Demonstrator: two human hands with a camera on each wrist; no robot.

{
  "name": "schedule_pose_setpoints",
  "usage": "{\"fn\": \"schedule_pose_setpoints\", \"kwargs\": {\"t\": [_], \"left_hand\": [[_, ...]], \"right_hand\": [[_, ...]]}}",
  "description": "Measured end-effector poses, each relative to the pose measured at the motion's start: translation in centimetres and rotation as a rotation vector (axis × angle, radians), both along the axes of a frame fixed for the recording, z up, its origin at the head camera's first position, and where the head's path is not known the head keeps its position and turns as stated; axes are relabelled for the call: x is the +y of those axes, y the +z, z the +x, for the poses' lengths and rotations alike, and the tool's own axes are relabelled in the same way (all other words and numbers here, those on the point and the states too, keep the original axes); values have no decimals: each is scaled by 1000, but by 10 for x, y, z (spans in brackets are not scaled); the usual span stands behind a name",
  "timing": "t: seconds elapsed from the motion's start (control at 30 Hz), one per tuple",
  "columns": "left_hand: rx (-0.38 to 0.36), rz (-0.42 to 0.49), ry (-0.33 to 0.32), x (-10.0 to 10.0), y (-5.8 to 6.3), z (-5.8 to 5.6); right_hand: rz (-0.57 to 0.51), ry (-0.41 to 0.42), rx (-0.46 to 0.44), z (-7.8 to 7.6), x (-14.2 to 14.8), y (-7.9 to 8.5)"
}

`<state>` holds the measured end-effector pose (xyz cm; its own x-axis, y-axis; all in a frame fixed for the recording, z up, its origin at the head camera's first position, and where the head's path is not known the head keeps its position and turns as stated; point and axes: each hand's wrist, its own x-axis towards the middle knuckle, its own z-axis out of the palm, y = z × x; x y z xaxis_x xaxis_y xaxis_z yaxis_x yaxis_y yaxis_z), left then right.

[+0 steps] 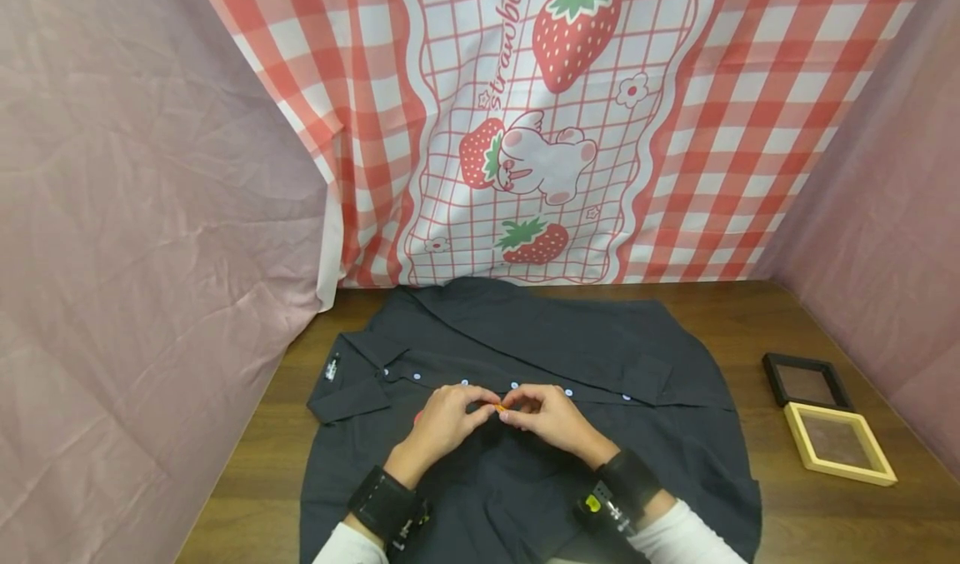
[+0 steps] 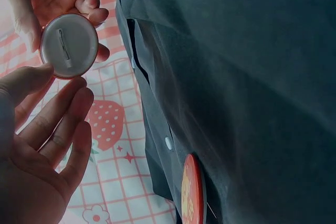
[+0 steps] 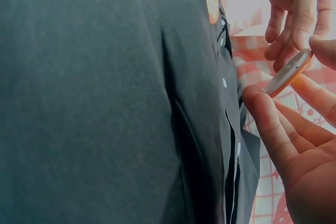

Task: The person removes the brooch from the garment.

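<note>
Both hands meet over a dark button-up shirt (image 1: 637, 464) and hold a round pin badge (image 2: 79, 56) between them. Its pale back with the pin across it faces the left wrist camera, and an orange rim shows around the edge. The left hand (image 1: 447, 420) pinches one side of the rim between thumb and fingers. On the opposite side, the right hand (image 1: 551, 420) grips the rim by its fingertips. A second badge, red with a yellow design (image 2: 193, 192), sits on the shirt near the button line, mostly behind the left hand in the head view.
The shirt lies spread on a wooden table (image 1: 247, 464), collar to the left. At the right are a black frame (image 1: 843, 393) and a light wood frame (image 1: 847, 466). A strawberry-print checked cloth (image 1: 720, 172) hangs behind, with pink fabric (image 1: 150, 256) on both sides.
</note>
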<state>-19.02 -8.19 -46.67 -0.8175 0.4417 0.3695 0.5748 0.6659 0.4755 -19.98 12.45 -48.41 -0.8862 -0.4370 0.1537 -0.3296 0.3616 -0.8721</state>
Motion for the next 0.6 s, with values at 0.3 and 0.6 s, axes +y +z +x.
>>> {"fn": "schedule_pose_setpoints", "kwargs": {"t": [0.3, 0.6], "left_hand": [[-3, -16, -1, -1, 0, 0], [-17, -27, 19, 0, 0, 0]], "right_hand": [[17, -7, 27, 0, 0, -1], [14, -18, 120, -1, -1, -3]]}}
